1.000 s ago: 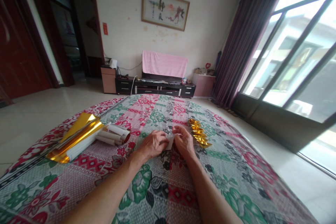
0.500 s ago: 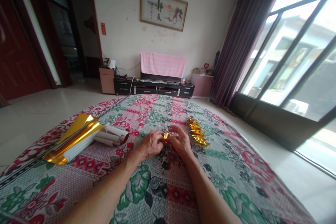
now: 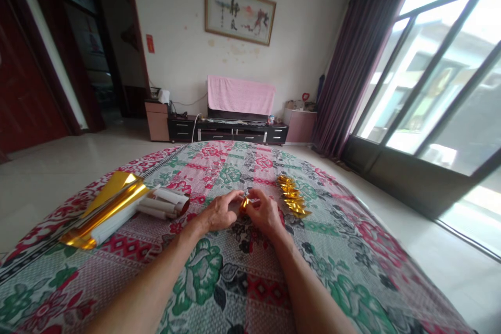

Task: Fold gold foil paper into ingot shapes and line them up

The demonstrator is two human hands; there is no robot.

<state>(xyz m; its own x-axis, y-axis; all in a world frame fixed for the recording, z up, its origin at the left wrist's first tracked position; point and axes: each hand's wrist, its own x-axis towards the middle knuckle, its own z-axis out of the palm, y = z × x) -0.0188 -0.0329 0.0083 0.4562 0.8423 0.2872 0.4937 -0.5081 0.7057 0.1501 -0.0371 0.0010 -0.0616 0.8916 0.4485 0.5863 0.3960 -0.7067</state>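
Note:
A small folded piece of shiny gold foil paper (image 3: 245, 205) is between my hands over the middle of the table. My right hand (image 3: 265, 214) pinches it from the right with thumb and fingers. Close by on the left, my left hand (image 3: 219, 213) has its thumb and fingers apart, the fingertips near the foil; whether they touch it is too small to tell. Several folded gold foil pieces (image 3: 291, 197) stand in a row to the right of my right hand.
Gold foil sheets (image 3: 117, 206), partly rolled, lie on the left of the flower-patterned tablecloth (image 3: 230, 287). Beside them are several whitish paper rolls (image 3: 162, 202). Beyond the table stands a low black cabinet (image 3: 183, 129) with a pink cloth (image 3: 240, 94) above it.
My left fingers have opened and drawn slightly away from the foil piece. My right fingers have closed in around it. The view has shifted slightly.

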